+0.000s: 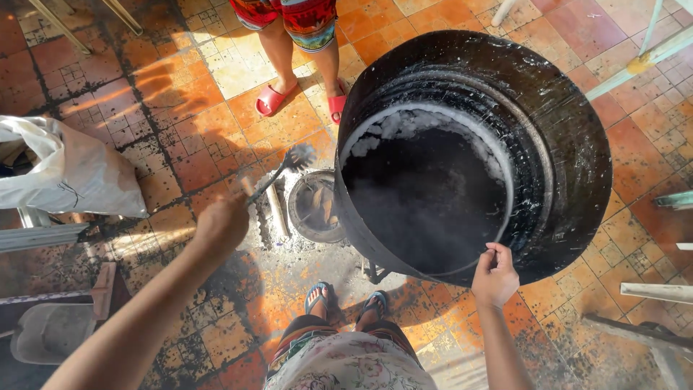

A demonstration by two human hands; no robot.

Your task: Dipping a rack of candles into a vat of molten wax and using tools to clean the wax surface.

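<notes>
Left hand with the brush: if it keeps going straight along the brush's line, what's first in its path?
Probably the rim of the big black round pan. The left hand aims the dark long-handled brush up and right toward it. Depth is unclear, so it might pass over the small round metal bowl first.

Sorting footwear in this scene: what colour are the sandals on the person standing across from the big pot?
Red sandals, plain, seen best in the head view.

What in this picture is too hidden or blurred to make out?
- Brush in the left hand: head blurred.
- Black drum, right hand on its rim: dark foamy water hides the bottom.
- Person in red sandals: cut off by the top edge.
- Round pan: partly behind the drum.
</notes>
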